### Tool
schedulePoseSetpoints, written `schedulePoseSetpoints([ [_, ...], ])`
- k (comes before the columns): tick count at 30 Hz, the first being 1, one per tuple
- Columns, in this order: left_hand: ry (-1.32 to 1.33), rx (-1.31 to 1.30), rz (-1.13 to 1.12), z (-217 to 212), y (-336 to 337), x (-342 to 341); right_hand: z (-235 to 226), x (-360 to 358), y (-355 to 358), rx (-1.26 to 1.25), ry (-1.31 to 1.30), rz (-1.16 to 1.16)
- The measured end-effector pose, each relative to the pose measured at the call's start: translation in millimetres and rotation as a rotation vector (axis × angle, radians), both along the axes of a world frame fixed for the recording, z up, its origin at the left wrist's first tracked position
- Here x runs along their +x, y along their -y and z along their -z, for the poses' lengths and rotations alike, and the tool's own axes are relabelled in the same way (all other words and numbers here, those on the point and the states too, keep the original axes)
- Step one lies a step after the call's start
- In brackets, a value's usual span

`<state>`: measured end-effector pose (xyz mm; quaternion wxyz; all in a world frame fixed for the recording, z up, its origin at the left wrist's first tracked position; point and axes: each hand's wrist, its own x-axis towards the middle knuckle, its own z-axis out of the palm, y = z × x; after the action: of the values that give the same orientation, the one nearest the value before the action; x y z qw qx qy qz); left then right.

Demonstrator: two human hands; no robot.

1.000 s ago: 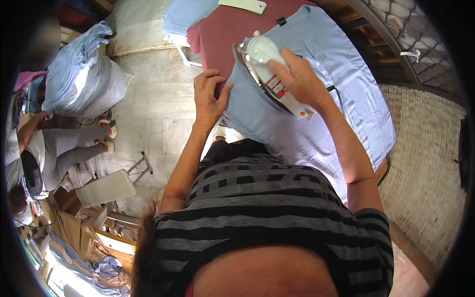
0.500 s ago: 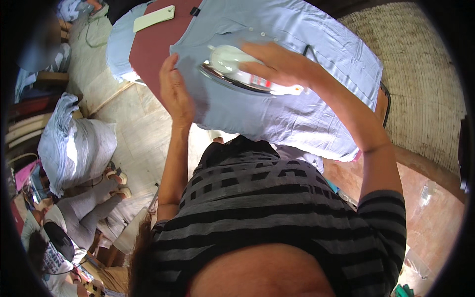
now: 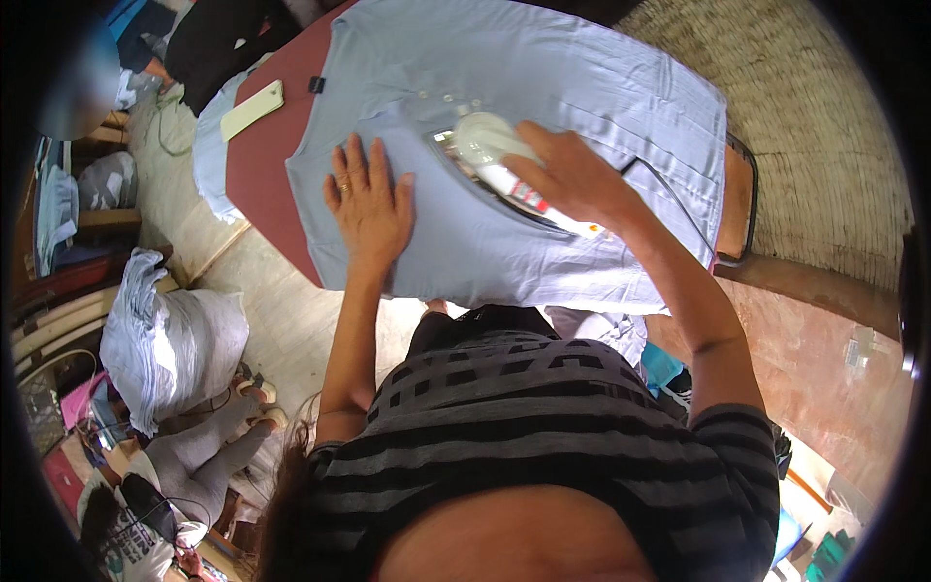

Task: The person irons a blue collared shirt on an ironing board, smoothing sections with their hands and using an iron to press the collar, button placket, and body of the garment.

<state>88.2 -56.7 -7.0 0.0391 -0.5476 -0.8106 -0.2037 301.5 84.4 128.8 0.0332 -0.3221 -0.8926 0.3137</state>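
Note:
A light blue shirt [image 3: 456,233] lies spread over the dark red ironing board [image 3: 267,184]. Its small buttons [image 3: 449,98] and a black neck tag [image 3: 317,85] show on the far side. My right hand [image 3: 567,175] is wrapped round the handle of a white iron [image 3: 485,143], whose metal soleplate rests on the shirt, tip toward the left. The iron is slightly blurred. Left of it, my left hand [image 3: 370,209] lies flat on the cloth with the fingers spread, a ring on one of them. The iron's dark cord trails off to the right.
A pale flat slab [image 3: 252,110] lies on the board's left end. At left, folded blue garments and a white bundle [image 3: 194,330] are stacked beside a seated person in grey trousers [image 3: 208,466]. A black metal frame [image 3: 747,204] juts from the board's right end near a woven mat [image 3: 824,145].
My left hand has come down from a raised, edge-on pose to lie flat on the shirt. The iron has shifted slightly right in my right hand, and the whole view has shifted a little.

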Motion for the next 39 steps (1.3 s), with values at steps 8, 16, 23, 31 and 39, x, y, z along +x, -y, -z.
schedulePoseSetpoints([
  [8, 0.04, 0.166, -0.058, -11, -22, -9, -16, 42, -17, -0.271, 0.018, -0.055],
  [16, -0.12, 0.301, -0.243, -8, -116, -54, -37, 95, -103, -0.074, -0.01, -0.107],
  [23, 0.238, 0.261, -0.223, -10, -132, -82, -10, 84, -138, 0.098, -0.044, -0.18],
  [31, 0.482, 0.399, -0.204, -11, -123, -82, -7, 11, -150, 0.243, -0.054, -0.245],
  [39, 0.206, 0.461, -0.137, 0, -126, -81, -2, -50, -156, 0.307, -0.102, -0.209],
])
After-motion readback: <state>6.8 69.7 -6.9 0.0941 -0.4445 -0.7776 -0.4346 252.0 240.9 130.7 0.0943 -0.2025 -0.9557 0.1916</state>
